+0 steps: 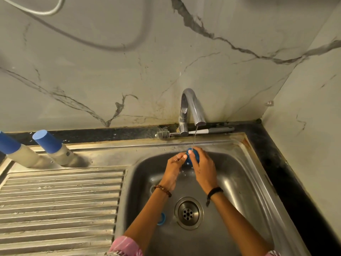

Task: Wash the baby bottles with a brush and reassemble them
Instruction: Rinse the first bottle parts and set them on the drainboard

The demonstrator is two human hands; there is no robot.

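Bottles first: two baby bottles (55, 150) with blue caps stand on the steel drainer, well to the left of the tap (191, 109), and they lean in this wide view. Under the tap's thin stream of water (194, 137) a small blue bottle part (193, 157) is being rinsed over the sink (245, 182). The right hand (203, 168) curls its fingers round that blue part, and the left hand (174, 168) pinches its near edge with bent fingers. Behind the tap, on the dark desk edge, lies the bottle brush (164, 134), bristles to the left, handle running right past the spout. Below the tap, beside the drain (188, 213), a blue ring (162, 218) rests on the sink floor.
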